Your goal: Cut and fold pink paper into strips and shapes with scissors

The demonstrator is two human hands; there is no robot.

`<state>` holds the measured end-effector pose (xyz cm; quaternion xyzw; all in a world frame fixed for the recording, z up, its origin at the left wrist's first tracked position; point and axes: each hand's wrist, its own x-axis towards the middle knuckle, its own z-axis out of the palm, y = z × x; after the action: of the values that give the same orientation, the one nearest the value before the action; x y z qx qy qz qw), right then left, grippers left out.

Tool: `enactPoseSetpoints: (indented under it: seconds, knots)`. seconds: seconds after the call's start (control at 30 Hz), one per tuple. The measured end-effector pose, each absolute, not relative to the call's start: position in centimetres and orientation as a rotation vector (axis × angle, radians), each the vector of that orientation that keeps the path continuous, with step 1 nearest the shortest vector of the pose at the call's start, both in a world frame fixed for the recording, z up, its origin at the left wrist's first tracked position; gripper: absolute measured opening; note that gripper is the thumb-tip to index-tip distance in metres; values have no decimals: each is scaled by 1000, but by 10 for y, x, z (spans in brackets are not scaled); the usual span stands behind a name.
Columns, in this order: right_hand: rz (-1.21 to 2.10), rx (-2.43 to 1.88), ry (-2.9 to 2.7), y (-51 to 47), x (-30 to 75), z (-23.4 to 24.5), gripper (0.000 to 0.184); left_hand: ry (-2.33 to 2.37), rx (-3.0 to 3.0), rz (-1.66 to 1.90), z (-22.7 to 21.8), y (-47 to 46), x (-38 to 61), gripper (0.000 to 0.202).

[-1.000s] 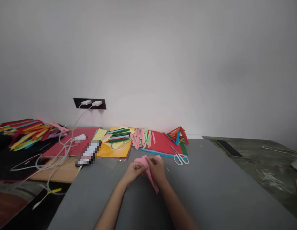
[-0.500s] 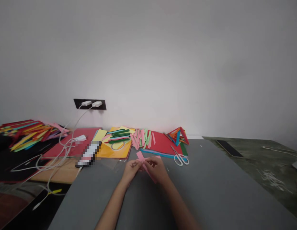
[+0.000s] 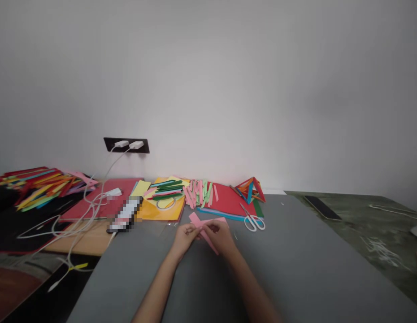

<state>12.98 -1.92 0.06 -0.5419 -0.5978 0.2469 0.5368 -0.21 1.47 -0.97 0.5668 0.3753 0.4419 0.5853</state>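
Pink paper strips (image 3: pixel 209 242) cross one another between my two hands, above the grey table (image 3: pixel 289 260). My left hand (image 3: pixel 184 236) pinches them from the left, near where they meet. On the other side my right hand (image 3: pixel 219 234) has thumb and fingers closed on the same strips. One strip end points up and left, another sticks out behind my right fingers. The exact fold at the crossing is hidden by my fingertips. Scissors with white handles (image 3: pixel 254 223) lie beyond my right hand, beside a red paper sheet (image 3: pixel 225 199).
Pink and green strips (image 3: pixel 198 193) lie at the back, near a folded multicoloured paper shape (image 3: pixel 250 190). Yellow sheets (image 3: pixel 161 211) and a phone (image 3: pixel 126 214) are to the left, with white cables (image 3: pixel 90 211) and a strip pile (image 3: pixel 43 186) farther left. A dark flat object (image 3: pixel 321 207) lies right.
The crossed strips have tilted slightly, their upper end shifting a little left. Both hands keep their grip in nearly the same place.
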Motion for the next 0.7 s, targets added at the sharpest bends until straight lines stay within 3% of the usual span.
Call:
enactPoseSetpoints:
  seconds: [0.7]
  knots:
    - [614, -1289, -1438, -21, 137, 5, 19, 832, 1044, 1053, -14, 18, -3, 25]
